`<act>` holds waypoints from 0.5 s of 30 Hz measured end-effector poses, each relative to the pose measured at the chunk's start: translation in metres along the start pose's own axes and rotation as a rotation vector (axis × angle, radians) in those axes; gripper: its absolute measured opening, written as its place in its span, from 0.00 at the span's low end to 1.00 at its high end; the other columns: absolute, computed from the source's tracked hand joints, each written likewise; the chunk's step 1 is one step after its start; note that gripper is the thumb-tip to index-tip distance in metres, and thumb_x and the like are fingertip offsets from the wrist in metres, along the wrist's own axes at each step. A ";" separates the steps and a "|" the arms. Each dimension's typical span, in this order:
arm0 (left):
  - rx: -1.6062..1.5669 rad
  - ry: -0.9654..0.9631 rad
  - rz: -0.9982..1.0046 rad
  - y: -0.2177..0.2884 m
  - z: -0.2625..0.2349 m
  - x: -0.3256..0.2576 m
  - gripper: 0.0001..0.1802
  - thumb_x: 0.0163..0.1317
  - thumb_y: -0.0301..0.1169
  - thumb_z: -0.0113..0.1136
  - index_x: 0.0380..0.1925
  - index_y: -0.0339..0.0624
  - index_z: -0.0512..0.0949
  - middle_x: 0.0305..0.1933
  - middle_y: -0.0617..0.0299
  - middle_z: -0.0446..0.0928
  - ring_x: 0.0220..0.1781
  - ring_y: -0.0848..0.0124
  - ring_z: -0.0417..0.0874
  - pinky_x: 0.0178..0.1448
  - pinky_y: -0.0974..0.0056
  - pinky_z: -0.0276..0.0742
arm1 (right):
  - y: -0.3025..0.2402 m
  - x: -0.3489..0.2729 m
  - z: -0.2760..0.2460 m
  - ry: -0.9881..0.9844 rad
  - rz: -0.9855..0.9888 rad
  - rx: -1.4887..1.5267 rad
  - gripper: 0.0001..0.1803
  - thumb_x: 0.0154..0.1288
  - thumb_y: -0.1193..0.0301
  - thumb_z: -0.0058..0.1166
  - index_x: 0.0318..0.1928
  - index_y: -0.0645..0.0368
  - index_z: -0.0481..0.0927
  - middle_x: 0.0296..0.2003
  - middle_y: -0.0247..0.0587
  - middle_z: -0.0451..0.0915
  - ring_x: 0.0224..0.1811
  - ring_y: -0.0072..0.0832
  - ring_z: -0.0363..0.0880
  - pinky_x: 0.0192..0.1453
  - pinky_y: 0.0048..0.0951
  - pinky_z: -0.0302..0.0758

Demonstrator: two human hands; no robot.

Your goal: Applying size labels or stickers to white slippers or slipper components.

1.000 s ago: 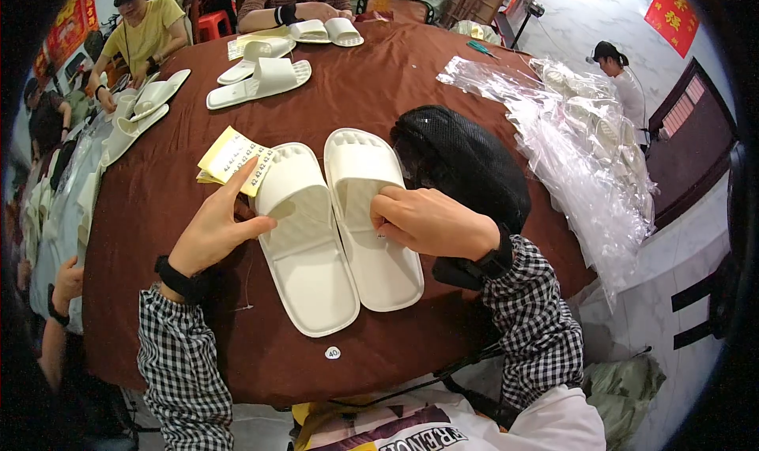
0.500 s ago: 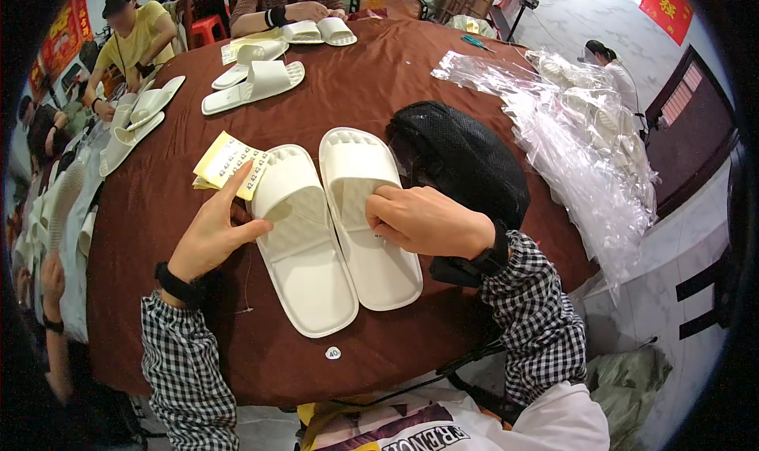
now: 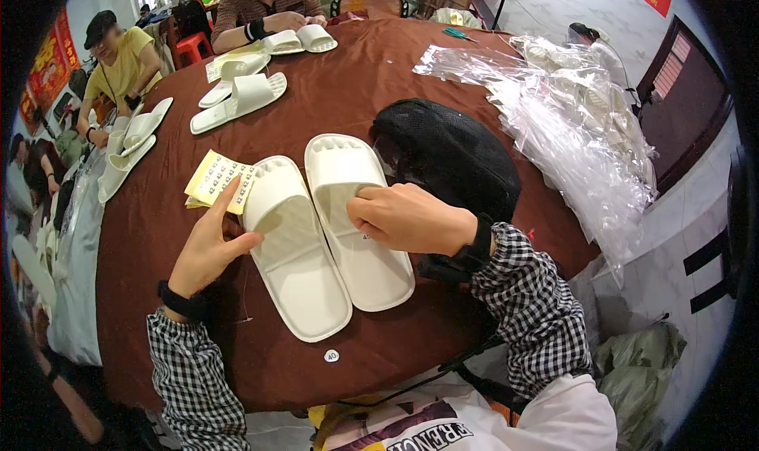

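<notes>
Two bare hands work on a pair of white slippers lying side by side, toes away from the person, on a round table covered in a dark red cloth (image 3: 332,79). The left hand (image 3: 207,249) rests open against the outer edge of the left slipper (image 3: 294,263), its forefinger stretched up along the strap and the thumb touching the slipper's side; it grips nothing. The right hand (image 3: 411,218) lies on the right slipper (image 3: 356,222) with its fingers curled in, the fingertips pressed to the footbed just behind the strap; whether they pinch something small there cannot be told. Just beyond the left forefinger lies a yellow sheet of small stickers (image 3: 213,178), touching the left slipper's toe. A black mesh bag (image 3: 447,154) sits right beside the right slipper. One small round sticker (image 3: 331,356) lies on the cloth near the heels. Farther off are more white slippers (image 3: 237,95), a heap of clear plastic bags (image 3: 569,111), and other people seated around the far edge.
</notes>
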State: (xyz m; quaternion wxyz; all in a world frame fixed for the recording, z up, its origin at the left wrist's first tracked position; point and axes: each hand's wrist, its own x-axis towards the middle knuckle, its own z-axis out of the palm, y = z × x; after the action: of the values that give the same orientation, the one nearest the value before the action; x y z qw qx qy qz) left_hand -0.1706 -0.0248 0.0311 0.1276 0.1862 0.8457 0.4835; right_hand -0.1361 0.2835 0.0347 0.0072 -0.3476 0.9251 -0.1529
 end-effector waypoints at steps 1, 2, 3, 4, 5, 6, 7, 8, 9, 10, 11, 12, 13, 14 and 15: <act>0.094 0.061 0.054 -0.001 0.000 -0.001 0.48 0.54 0.27 0.70 0.72 0.33 0.53 0.46 0.56 0.75 0.36 0.75 0.76 0.40 0.69 0.76 | -0.001 0.001 0.000 0.005 0.000 0.003 0.05 0.63 0.73 0.50 0.34 0.62 0.72 0.33 0.47 0.75 0.34 0.47 0.79 0.39 0.44 0.76; 0.099 0.059 0.055 -0.002 0.000 -0.001 0.48 0.54 0.27 0.70 0.72 0.33 0.53 0.46 0.56 0.75 0.36 0.75 0.76 0.40 0.69 0.76 | -0.002 0.002 0.000 0.008 -0.002 0.012 0.05 0.63 0.73 0.50 0.34 0.62 0.72 0.33 0.48 0.75 0.35 0.46 0.79 0.39 0.44 0.76; 0.086 0.063 0.062 -0.004 -0.001 -0.002 0.49 0.54 0.27 0.70 0.72 0.33 0.53 0.46 0.57 0.75 0.35 0.76 0.76 0.40 0.69 0.76 | -0.002 0.002 0.000 0.011 -0.004 0.021 0.05 0.63 0.73 0.50 0.34 0.62 0.71 0.32 0.48 0.75 0.35 0.46 0.79 0.39 0.44 0.76; 0.072 0.068 0.072 -0.004 -0.001 -0.002 0.49 0.54 0.28 0.70 0.73 0.33 0.53 0.45 0.57 0.75 0.35 0.76 0.75 0.40 0.69 0.75 | -0.001 0.002 0.000 0.016 -0.004 0.020 0.05 0.63 0.73 0.50 0.34 0.62 0.71 0.32 0.48 0.75 0.35 0.46 0.79 0.39 0.44 0.76; 0.075 0.068 0.075 -0.004 -0.001 -0.002 0.49 0.54 0.28 0.70 0.73 0.33 0.53 0.45 0.57 0.75 0.35 0.76 0.75 0.40 0.69 0.75 | 0.001 0.002 0.001 0.038 -0.020 0.034 0.04 0.64 0.73 0.50 0.34 0.60 0.71 0.32 0.47 0.76 0.34 0.47 0.79 0.38 0.43 0.75; 0.072 0.069 0.073 -0.003 -0.001 -0.003 0.49 0.54 0.28 0.70 0.73 0.33 0.53 0.46 0.57 0.75 0.35 0.76 0.75 0.40 0.69 0.76 | 0.003 0.001 0.002 0.059 -0.037 0.048 0.04 0.64 0.73 0.50 0.34 0.59 0.71 0.33 0.46 0.76 0.33 0.47 0.80 0.37 0.43 0.75; 0.069 0.070 0.070 -0.001 -0.002 -0.004 0.49 0.54 0.28 0.70 0.73 0.33 0.53 0.46 0.56 0.75 0.35 0.76 0.75 0.40 0.69 0.76 | 0.005 0.002 0.003 0.064 -0.038 0.047 0.04 0.64 0.73 0.50 0.34 0.59 0.71 0.33 0.46 0.76 0.33 0.47 0.80 0.37 0.43 0.75; 0.067 0.066 0.077 0.001 0.000 -0.001 0.49 0.54 0.28 0.70 0.73 0.33 0.53 0.46 0.56 0.75 0.35 0.76 0.75 0.40 0.69 0.76 | 0.009 -0.001 0.003 0.063 -0.052 0.067 0.04 0.64 0.73 0.51 0.34 0.59 0.71 0.33 0.46 0.76 0.33 0.47 0.80 0.37 0.43 0.75; 0.047 0.029 0.039 0.004 0.002 0.000 0.49 0.54 0.30 0.69 0.73 0.33 0.52 0.61 0.49 0.65 0.56 0.68 0.65 0.59 0.65 0.61 | 0.011 -0.003 0.003 0.063 -0.066 0.088 0.04 0.64 0.73 0.51 0.34 0.59 0.71 0.33 0.46 0.76 0.33 0.47 0.80 0.38 0.42 0.75; 0.031 0.001 -0.009 0.006 0.000 -0.002 0.50 0.55 0.33 0.69 0.73 0.33 0.51 0.75 0.42 0.56 0.76 0.61 0.55 0.78 0.61 0.46 | 0.008 -0.002 0.002 0.063 -0.071 0.090 0.04 0.64 0.73 0.51 0.34 0.59 0.71 0.33 0.46 0.76 0.33 0.47 0.80 0.38 0.42 0.75; 0.033 0.005 -0.012 0.004 -0.002 -0.003 0.50 0.55 0.33 0.69 0.73 0.33 0.51 0.75 0.42 0.56 0.76 0.61 0.55 0.78 0.61 0.46 | 0.003 0.000 -0.001 0.036 -0.046 0.094 0.04 0.64 0.73 0.50 0.34 0.60 0.71 0.33 0.47 0.76 0.35 0.47 0.79 0.39 0.44 0.75; 0.068 0.039 0.034 0.001 -0.003 -0.003 0.49 0.54 0.30 0.69 0.73 0.33 0.52 0.62 0.48 0.65 0.56 0.68 0.65 0.59 0.65 0.61 | -0.001 0.001 -0.002 0.010 -0.022 0.097 0.05 0.63 0.73 0.50 0.35 0.62 0.71 0.34 0.48 0.77 0.37 0.47 0.79 0.41 0.45 0.75; 0.102 0.068 0.082 -0.002 -0.002 -0.002 0.48 0.54 0.28 0.70 0.72 0.33 0.53 0.50 0.54 0.75 0.35 0.75 0.76 0.41 0.69 0.76 | -0.001 0.002 -0.001 0.009 -0.021 0.098 0.05 0.63 0.73 0.50 0.35 0.62 0.71 0.34 0.48 0.77 0.37 0.47 0.79 0.41 0.45 0.75; 0.101 0.067 0.082 -0.004 -0.001 -0.001 0.48 0.54 0.28 0.70 0.72 0.33 0.53 0.50 0.54 0.75 0.35 0.75 0.76 0.41 0.69 0.76 | 0.000 0.003 -0.001 0.002 -0.016 0.095 0.05 0.63 0.73 0.50 0.35 0.62 0.71 0.34 0.48 0.76 0.37 0.47 0.79 0.40 0.45 0.75; 0.087 0.071 0.092 -0.006 0.000 -0.001 0.48 0.54 0.28 0.70 0.72 0.33 0.53 0.50 0.54 0.75 0.35 0.75 0.76 0.41 0.69 0.76 | 0.001 0.003 0.000 -0.006 -0.011 0.091 0.05 0.63 0.73 0.50 0.35 0.62 0.70 0.34 0.49 0.76 0.37 0.48 0.79 0.40 0.45 0.75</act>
State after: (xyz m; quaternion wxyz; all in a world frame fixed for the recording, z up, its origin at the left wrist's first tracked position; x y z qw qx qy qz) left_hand -0.1711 -0.0281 0.0263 0.0670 0.2129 0.8606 0.4579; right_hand -0.1389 0.2821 0.0344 0.0250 -0.3524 0.9152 -0.1937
